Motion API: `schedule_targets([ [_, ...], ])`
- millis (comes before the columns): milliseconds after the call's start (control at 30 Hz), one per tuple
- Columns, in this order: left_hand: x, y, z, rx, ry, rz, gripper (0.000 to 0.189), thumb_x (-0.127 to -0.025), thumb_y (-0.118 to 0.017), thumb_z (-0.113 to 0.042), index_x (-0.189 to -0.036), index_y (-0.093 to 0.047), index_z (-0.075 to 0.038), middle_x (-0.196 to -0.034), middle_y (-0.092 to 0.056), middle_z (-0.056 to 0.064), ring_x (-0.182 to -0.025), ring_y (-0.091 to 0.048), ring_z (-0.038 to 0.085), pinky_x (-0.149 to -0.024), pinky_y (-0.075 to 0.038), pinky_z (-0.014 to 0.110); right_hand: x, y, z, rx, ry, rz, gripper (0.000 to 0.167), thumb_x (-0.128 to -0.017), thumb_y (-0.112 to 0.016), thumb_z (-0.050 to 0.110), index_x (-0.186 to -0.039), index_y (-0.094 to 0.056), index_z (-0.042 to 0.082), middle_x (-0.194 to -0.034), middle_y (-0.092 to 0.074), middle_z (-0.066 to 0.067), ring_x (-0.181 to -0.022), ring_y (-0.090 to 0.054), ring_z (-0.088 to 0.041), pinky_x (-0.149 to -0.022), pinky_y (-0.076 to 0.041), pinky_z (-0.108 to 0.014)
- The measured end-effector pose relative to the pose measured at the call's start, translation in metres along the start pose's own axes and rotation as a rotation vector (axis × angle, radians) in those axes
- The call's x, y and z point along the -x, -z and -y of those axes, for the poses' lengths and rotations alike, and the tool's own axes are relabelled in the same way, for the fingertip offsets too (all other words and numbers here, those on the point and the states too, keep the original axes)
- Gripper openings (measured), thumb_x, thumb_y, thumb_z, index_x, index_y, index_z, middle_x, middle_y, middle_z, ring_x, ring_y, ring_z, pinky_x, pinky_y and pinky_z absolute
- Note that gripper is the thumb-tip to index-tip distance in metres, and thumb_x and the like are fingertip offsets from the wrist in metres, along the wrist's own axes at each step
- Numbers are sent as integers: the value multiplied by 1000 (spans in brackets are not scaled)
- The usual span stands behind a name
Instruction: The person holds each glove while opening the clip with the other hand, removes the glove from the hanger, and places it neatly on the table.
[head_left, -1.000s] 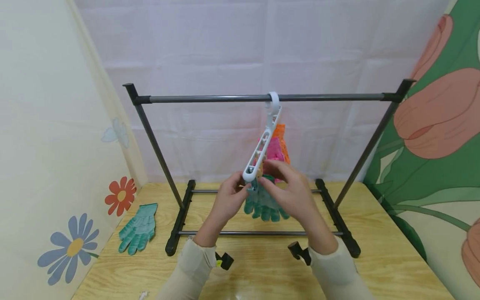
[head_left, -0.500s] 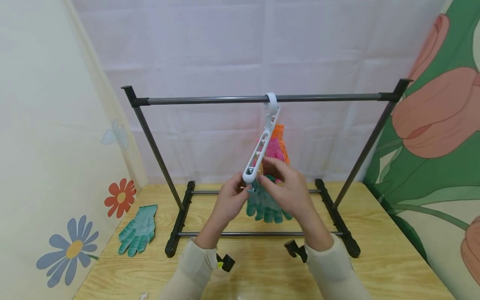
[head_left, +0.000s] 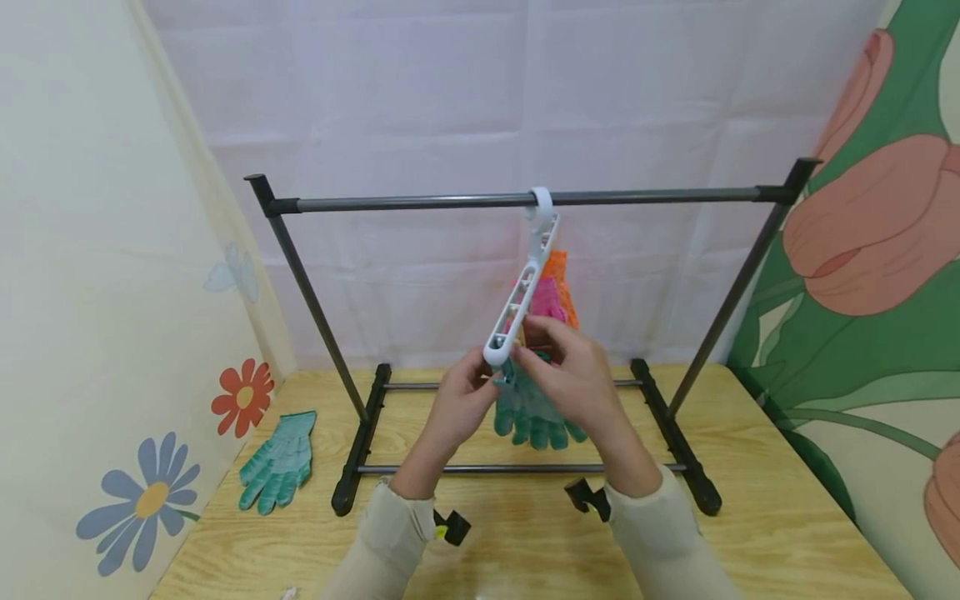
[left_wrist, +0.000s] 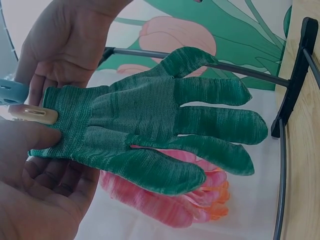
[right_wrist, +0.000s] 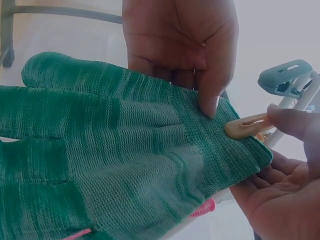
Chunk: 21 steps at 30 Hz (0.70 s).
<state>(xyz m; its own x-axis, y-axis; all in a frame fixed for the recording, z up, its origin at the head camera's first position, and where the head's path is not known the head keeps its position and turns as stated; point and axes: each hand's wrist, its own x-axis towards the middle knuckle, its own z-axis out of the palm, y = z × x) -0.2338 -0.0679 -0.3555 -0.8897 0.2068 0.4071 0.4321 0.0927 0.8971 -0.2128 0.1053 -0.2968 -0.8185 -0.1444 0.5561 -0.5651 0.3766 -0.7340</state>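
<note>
A green knit glove (head_left: 534,421) hangs fingers down under the near end of a white hanger (head_left: 513,310). Its cuff is between the hands. My left hand (head_left: 463,398) pinches one side of the cuff, thumb on the front face. In the right wrist view a peach clip (right_wrist: 245,126) overlaps the cuff's edge, and my right hand (head_left: 581,375) pinches the clip's outer end under the thumb. A blue clip (right_wrist: 285,78) sits beside it at the hanger's tip. Behind hang a pink glove (head_left: 550,298) and orange fabric (head_left: 556,265).
The hanger hooks over the top bar (head_left: 405,202) of a black rack, whose feet (head_left: 351,467) stand on the wooden table (head_left: 517,550). A second green glove (head_left: 280,461) lies flat at the left. White cloth (head_left: 420,92) covers the back, and printed flower panels flank both sides.
The hanging glove's fingers have shifted slightly right and down in the head view. Both hands keep their holds at the cuff.
</note>
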Motion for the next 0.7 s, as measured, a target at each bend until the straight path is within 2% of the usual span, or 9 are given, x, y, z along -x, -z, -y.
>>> schedule_targets([
  [67, 0, 0, 0, -2, 0, -1, 35, -94, -60, 0, -128, -63, 1, -104, -66, 16, -92, -61, 19, -78, -54, 29, 0, 0, 0, 16, 0, -3, 35, -92, -74, 9, -126, -67, 4, -108, -73, -10, -93, -69, -22, -79, -57, -31],
  [267, 1, 1, 0, -1, 5, 3, 31, -95, -59, 1, -126, -64, -1, -105, -66, 15, -94, -62, 20, -79, -55, 31, -1, -2, 0, 23, 25, -12, 33, -92, -74, 5, -125, -67, 2, -107, -73, -11, -92, -69, -22, -80, -58, -34],
  [467, 1, 2, 0, 0, -2, 10, 25, -96, -59, 0, -120, -65, -1, -104, -66, 13, -93, -61, 20, -79, -54, 32, -1, -6, -4, -4, 69, -49, 30, -91, -72, -1, -121, -67, -3, -102, -73, -13, -90, -69, -23, -79, -59, -33],
  [700, 0, 2, 0, -13, 0, 16, 20, -97, -61, -5, -116, -65, -1, -105, -67, 13, -94, -61, 20, -79, -54, 30, -2, -9, -3, 29, 81, -103, 23, -91, -70, -2, -114, -68, 0, -102, -73, -12, -88, -70, -21, -78, -59, -34],
])
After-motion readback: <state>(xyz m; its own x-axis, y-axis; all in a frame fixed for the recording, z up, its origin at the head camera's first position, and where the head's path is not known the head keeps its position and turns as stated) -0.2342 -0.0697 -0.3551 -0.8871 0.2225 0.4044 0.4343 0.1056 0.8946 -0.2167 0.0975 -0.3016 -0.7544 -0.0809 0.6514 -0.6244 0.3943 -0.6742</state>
